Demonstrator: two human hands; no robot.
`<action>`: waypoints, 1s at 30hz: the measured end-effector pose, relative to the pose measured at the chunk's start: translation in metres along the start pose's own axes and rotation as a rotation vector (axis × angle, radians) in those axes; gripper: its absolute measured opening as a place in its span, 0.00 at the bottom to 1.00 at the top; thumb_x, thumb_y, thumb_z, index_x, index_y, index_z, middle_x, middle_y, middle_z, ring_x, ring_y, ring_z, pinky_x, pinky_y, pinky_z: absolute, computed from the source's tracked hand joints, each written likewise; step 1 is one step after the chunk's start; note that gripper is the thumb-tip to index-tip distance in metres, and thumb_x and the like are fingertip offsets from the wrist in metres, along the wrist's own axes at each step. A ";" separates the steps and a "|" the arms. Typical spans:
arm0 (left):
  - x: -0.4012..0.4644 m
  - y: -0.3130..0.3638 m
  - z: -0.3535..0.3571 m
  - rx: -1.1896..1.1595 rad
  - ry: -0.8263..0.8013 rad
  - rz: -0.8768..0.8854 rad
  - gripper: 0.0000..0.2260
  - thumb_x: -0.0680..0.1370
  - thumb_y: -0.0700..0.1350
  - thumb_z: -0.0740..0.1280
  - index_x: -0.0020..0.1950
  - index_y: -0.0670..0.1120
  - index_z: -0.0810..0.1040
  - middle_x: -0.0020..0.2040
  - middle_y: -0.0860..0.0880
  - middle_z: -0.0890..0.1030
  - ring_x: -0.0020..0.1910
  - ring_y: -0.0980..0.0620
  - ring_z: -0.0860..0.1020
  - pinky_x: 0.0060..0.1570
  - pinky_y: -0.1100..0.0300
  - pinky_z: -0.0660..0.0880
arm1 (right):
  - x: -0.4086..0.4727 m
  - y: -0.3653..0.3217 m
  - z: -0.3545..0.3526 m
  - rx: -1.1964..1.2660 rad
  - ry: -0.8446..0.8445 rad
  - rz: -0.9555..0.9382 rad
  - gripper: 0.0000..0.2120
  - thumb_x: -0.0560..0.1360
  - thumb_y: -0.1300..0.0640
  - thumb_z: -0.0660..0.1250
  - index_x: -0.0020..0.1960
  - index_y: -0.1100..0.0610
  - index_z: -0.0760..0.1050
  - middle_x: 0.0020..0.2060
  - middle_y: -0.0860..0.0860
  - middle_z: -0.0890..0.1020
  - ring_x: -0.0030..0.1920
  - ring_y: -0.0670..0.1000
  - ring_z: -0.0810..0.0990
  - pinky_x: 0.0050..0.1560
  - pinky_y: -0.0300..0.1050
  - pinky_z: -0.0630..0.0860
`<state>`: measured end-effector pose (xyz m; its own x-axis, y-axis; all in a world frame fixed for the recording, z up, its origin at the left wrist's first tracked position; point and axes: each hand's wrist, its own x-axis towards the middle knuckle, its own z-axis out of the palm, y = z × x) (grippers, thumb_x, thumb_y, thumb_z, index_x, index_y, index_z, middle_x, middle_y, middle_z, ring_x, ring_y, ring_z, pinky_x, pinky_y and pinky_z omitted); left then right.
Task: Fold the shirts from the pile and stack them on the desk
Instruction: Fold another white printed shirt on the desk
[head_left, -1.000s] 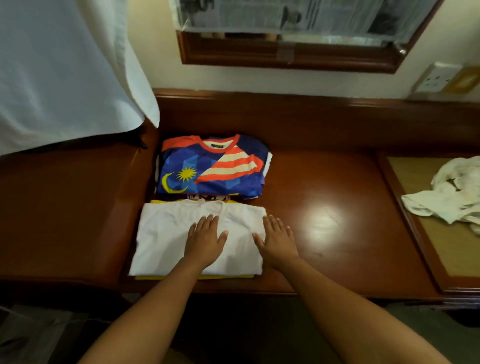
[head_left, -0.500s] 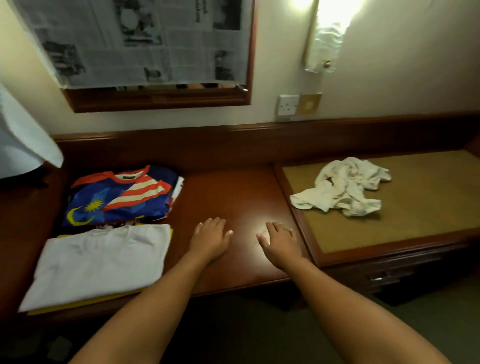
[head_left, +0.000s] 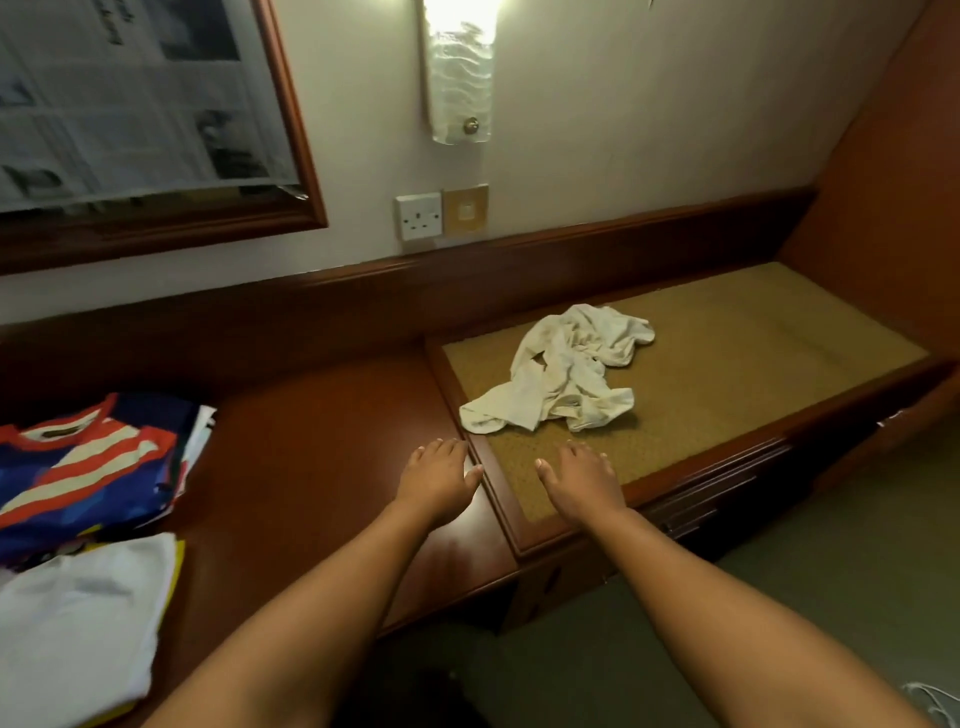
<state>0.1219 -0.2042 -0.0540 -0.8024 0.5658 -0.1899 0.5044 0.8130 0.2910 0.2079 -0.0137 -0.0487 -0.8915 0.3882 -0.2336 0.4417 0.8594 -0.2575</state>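
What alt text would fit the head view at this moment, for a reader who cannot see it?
Both hands reach forward, open and empty, left hand and right hand, toward a crumpled cream shirt lying on a tan padded surface. At the left of the wooden desk lie a folded white shirt and a folded blue, red-striped jersey.

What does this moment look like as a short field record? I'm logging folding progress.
left hand: open, over the desk, holding nothing
right hand: open, over the tan pad, holding nothing
crumpled cream shirt: unfolded, on the tan pad, beyond both hands
folded white shirt: at the desk's left
blue patterned shirt: folded, behind the white one
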 end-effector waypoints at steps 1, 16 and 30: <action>0.016 0.003 0.002 -0.002 -0.005 0.007 0.24 0.81 0.57 0.53 0.74 0.47 0.64 0.73 0.47 0.67 0.74 0.47 0.62 0.72 0.49 0.58 | 0.012 0.008 -0.004 -0.009 0.004 0.012 0.29 0.81 0.40 0.50 0.74 0.57 0.62 0.74 0.56 0.65 0.75 0.56 0.59 0.75 0.56 0.53; 0.187 0.049 0.035 0.075 -0.180 0.026 0.26 0.78 0.55 0.61 0.74 0.47 0.62 0.71 0.45 0.68 0.69 0.44 0.66 0.65 0.47 0.66 | 0.165 0.101 -0.021 0.005 -0.033 0.094 0.26 0.81 0.44 0.55 0.74 0.56 0.62 0.71 0.56 0.68 0.72 0.56 0.63 0.70 0.53 0.61; 0.255 0.071 0.080 0.033 -0.168 -0.344 0.21 0.77 0.42 0.62 0.70 0.45 0.66 0.64 0.42 0.72 0.61 0.42 0.73 0.57 0.48 0.71 | 0.270 0.169 0.004 0.274 -0.272 0.187 0.29 0.77 0.60 0.61 0.76 0.57 0.58 0.68 0.60 0.71 0.66 0.60 0.71 0.65 0.49 0.70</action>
<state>-0.0210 0.0087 -0.1571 -0.8646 0.2715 -0.4228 0.2268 0.9617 0.1539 0.0425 0.2351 -0.1594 -0.7505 0.3959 -0.5292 0.6367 0.6478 -0.4184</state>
